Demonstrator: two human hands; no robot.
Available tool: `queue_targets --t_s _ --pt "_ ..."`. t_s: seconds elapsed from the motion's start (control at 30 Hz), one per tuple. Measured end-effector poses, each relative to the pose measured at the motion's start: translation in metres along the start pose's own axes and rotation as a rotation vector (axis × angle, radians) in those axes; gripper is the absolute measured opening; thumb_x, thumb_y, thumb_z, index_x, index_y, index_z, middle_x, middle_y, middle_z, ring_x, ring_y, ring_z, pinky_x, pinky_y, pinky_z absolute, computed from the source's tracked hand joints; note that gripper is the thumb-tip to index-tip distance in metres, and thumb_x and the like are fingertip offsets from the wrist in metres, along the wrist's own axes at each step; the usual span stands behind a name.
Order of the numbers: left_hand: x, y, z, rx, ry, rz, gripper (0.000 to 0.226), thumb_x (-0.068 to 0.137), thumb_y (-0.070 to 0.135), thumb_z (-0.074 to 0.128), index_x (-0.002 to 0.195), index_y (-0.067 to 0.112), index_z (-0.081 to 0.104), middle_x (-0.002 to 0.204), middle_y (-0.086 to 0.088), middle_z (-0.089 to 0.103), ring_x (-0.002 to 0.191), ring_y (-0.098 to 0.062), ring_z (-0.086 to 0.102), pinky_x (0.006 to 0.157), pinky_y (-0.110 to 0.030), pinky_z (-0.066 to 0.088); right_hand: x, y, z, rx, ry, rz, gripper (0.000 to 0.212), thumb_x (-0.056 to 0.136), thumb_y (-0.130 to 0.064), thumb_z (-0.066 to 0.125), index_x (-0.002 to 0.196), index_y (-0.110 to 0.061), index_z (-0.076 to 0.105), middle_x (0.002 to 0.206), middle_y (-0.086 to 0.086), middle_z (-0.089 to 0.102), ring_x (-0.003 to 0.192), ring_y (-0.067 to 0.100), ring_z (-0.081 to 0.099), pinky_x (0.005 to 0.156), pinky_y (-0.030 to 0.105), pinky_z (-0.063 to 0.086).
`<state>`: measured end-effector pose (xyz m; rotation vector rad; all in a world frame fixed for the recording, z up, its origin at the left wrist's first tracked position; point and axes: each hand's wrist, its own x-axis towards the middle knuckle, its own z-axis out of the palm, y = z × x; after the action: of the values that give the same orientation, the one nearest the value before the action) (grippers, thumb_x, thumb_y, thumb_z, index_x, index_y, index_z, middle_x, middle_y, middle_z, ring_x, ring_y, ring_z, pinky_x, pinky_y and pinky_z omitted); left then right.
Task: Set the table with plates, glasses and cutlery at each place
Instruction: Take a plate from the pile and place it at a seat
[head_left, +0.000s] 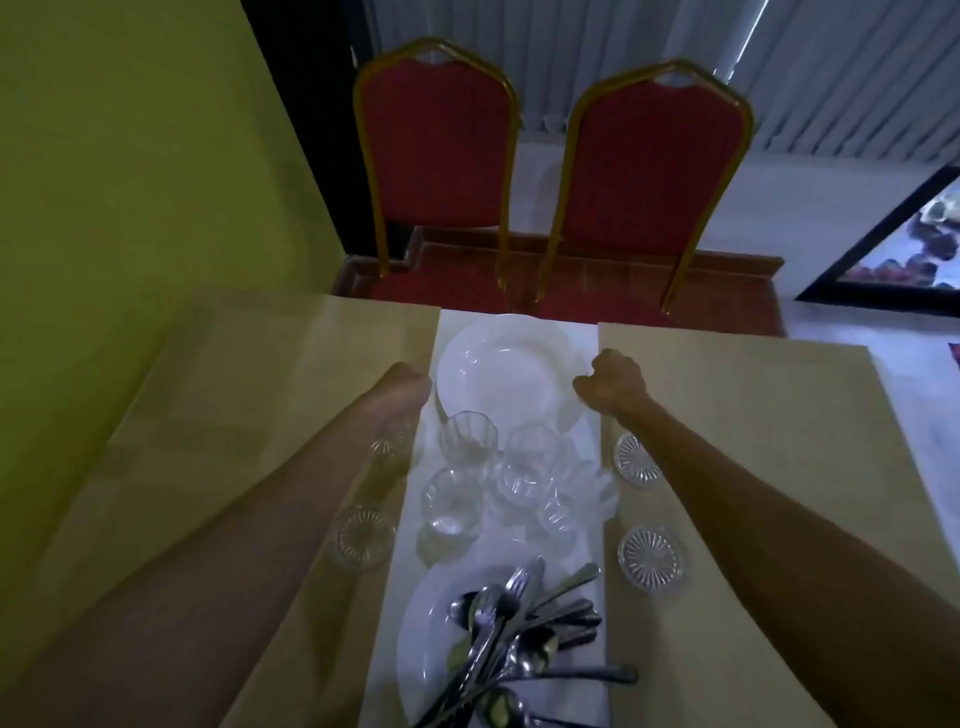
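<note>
- Right hand is curled at the right rim of the far plates. Left hand is at the left rim but smeared, so can't tell if either actually grips.
- Looks like the plates step. Next move is probably a level two-handed lift, clear of the glasses just in front.
- Cutlery is heaped on a near plate, cut off at the bottom.

We get a dim, soft picture: pale daylight enters through the blinds beyond the white plate and glints on its rim. Left of the plate the left hand smears with motion blur (nearly see-through); the glasses nearer than the plate look hazy.
</note>
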<state>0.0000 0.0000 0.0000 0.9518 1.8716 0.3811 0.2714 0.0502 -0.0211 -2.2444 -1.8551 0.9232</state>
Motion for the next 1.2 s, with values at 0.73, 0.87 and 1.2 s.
queue_targets --t_s 0.73,0.87,1.2 --pt "0.035 -0.001 0.021 -0.258 0.062 -0.145 0.023 0.085 0.021 0.053 0.099 0.010 0.067 0.082 -0.006 0.067 0.069 -0.021 0.058 0.063 -0.029 0.049 0.018 0.006 0.016 0.340 0.013 0.263 0.024 0.070 -0.015 0.080 0.085 0.001 0.070 0.086 0.016 0.073 0.074 0.027 0.070 0.065 0.032 0.058" --pt "0.031 0.002 0.018 -0.302 0.051 -0.148 0.021 0.087 0.021 0.053 0.099 0.010 0.067 0.088 -0.007 0.073 0.073 -0.021 0.065 0.066 -0.027 0.054 0.019 -0.005 -0.003 0.332 -0.028 0.183 0.018 0.079 -0.018 0.077 0.082 -0.001 0.072 0.082 0.015 0.073 0.071 0.027 0.069 0.079 0.040 0.062" --pt "0.004 -0.002 -0.038 -0.656 0.120 -0.076 0.031 0.082 -0.013 0.050 0.105 0.000 0.064 0.089 -0.014 0.066 0.070 -0.023 0.064 0.054 -0.029 0.058 0.006 -0.097 -0.044 0.430 -0.020 -0.101 0.015 0.086 -0.007 0.069 0.091 0.007 0.069 0.092 0.019 0.071 0.072 0.027 0.071 0.052 0.029 0.057"
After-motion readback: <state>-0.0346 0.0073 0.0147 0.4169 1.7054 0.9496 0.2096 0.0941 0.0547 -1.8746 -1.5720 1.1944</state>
